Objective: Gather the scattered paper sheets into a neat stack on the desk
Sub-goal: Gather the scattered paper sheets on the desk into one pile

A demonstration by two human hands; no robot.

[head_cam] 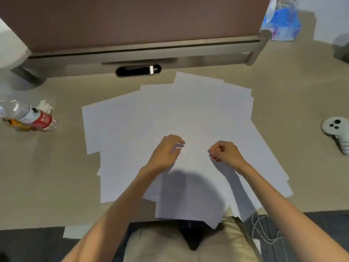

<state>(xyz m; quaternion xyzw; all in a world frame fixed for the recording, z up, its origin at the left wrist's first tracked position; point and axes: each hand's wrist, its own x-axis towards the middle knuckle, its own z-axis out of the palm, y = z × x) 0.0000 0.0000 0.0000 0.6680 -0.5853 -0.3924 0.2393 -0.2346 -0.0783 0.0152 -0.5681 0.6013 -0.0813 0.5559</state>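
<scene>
Far left of the paper sheets [170,118] a clear water bottle [31,117] with a red label lies on its side on the beige desk [56,176], a crumpled white tissue [45,105] just behind it. And there are the sheets themselves, fanned out loose and overlapping across the middle of the desk, some corners poking past the near edge over the person's lap. Onto the pile comes the left hand [167,151], palm down, fingers [178,141] curled loosely and half open, tips resting on or just above the top sheet; I cannot tell whether they press. Just right of it, the right hand [225,151] is curled nearly into a fist over the paper, fingertips tucked in, gripping nothing that I can see. Well right of the sheets sits a white game controller [335,132]. Behind them, a dark cable slot [138,70] under the brown partition [132,21].
</scene>
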